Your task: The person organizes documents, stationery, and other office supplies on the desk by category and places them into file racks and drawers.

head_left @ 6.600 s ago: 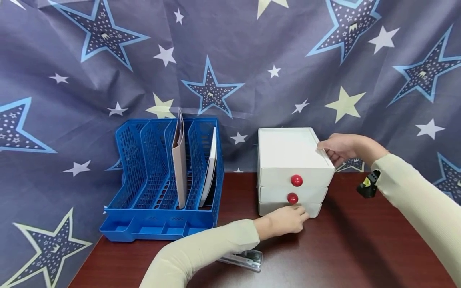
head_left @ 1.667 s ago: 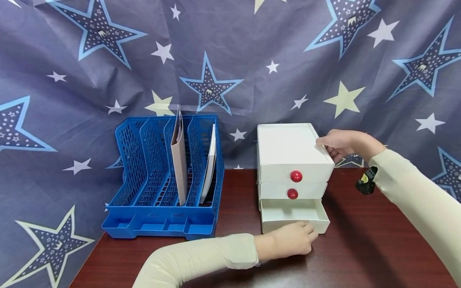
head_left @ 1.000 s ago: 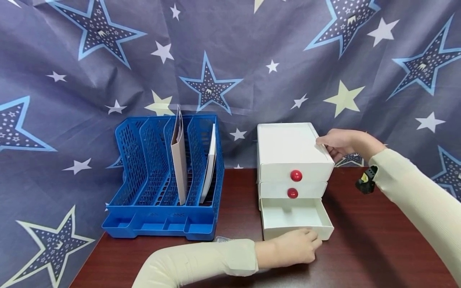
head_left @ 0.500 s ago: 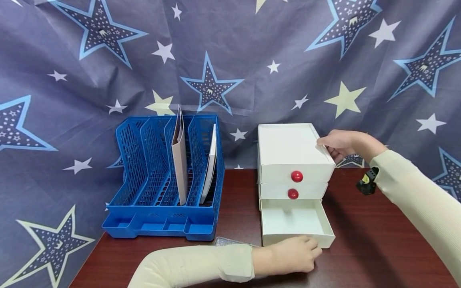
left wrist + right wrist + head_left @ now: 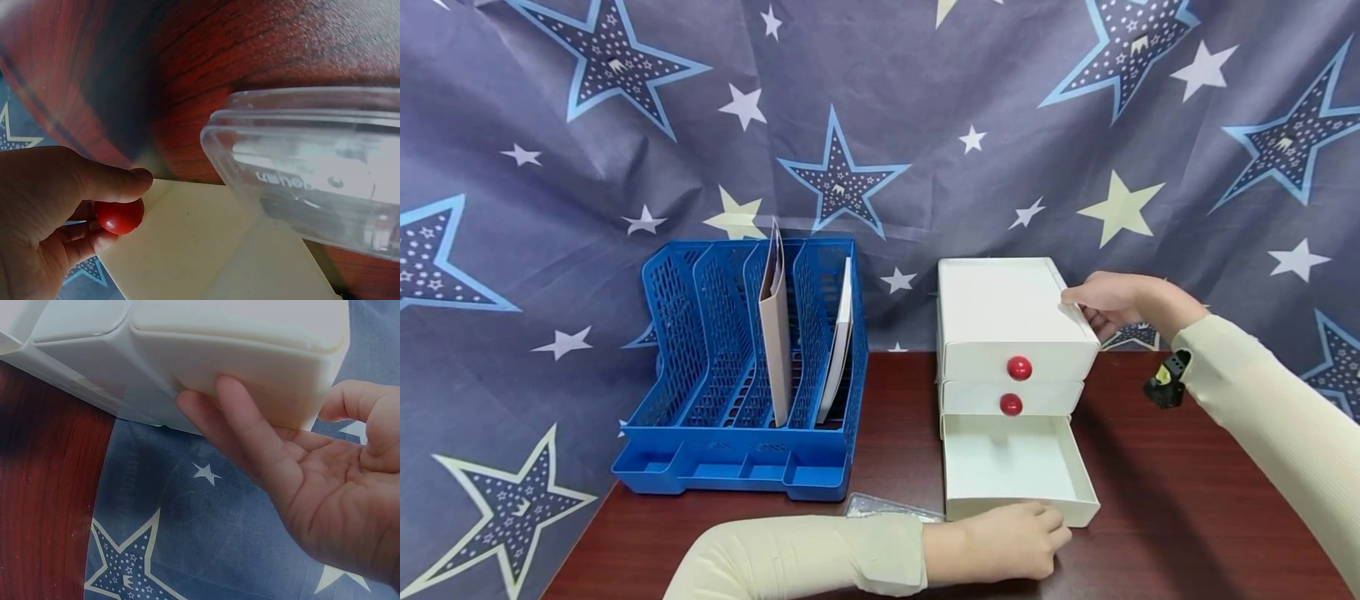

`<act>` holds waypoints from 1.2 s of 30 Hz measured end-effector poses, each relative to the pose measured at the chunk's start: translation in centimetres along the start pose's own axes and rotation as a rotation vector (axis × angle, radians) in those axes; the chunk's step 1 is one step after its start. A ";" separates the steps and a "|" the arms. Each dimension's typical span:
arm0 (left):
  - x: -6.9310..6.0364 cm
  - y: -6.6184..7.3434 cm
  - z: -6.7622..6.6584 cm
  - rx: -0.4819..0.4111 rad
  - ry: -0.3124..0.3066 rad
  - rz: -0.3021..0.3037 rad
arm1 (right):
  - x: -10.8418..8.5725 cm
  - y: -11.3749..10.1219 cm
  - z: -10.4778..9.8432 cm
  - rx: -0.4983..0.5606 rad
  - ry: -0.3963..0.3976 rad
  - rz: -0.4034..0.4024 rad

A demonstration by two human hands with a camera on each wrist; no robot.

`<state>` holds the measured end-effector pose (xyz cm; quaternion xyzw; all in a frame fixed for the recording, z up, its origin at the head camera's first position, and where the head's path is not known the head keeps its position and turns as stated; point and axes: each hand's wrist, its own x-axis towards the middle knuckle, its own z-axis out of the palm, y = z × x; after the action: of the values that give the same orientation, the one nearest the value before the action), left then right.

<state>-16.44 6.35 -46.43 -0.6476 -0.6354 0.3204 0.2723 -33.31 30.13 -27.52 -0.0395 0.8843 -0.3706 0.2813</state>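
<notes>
A white cabinet of three small drawers (image 5: 1011, 300) stands on the table; its lower drawer (image 5: 1011, 458) is pulled well out and looks bare inside. My left hand (image 5: 1000, 542) is at that drawer's front, pinching its red knob (image 5: 120, 217) between thumb and fingers, as the left wrist view shows. At the cabinet's upper right edge, my right hand (image 5: 1105, 298) grips the body, thumb on top and fingers against the side wall. The right wrist view shows two fingers of the right hand (image 5: 337, 487) touching that wall. Red knobs (image 5: 1019, 367) mark the upper two drawers, both pushed in.
A blue file rack (image 5: 737, 442) stands to the left, holding a beige folder (image 5: 778, 342) and a white book (image 5: 837, 350). Beside my left forearm lies a clear plastic case (image 5: 883, 506), partly hidden by the sleeve. A star-patterned cloth (image 5: 700, 167) hangs behind.
The lower drawer, pushed in at first, has come out toward me with my left hand. Over the last second it moved slightly farther. The right hand has kept its place.
</notes>
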 end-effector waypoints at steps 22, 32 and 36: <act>-0.2 0.8 -0.5 0.025 0.057 0.005 | -0.1 0.1 0.1 0.000 0.011 -0.014; -0.2 1.0 -0.4 0.023 0.057 0.005 | -0.2 0.1 0.2 -0.007 0.016 -0.017; -0.3 1.0 -0.5 0.021 0.045 0.011 | -0.1 0.1 0.2 -0.007 0.015 -0.021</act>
<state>-15.37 6.03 -46.85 -0.6552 -0.6221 0.3142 0.2916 -33.08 30.09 -27.60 -0.0471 0.8873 -0.3708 0.2704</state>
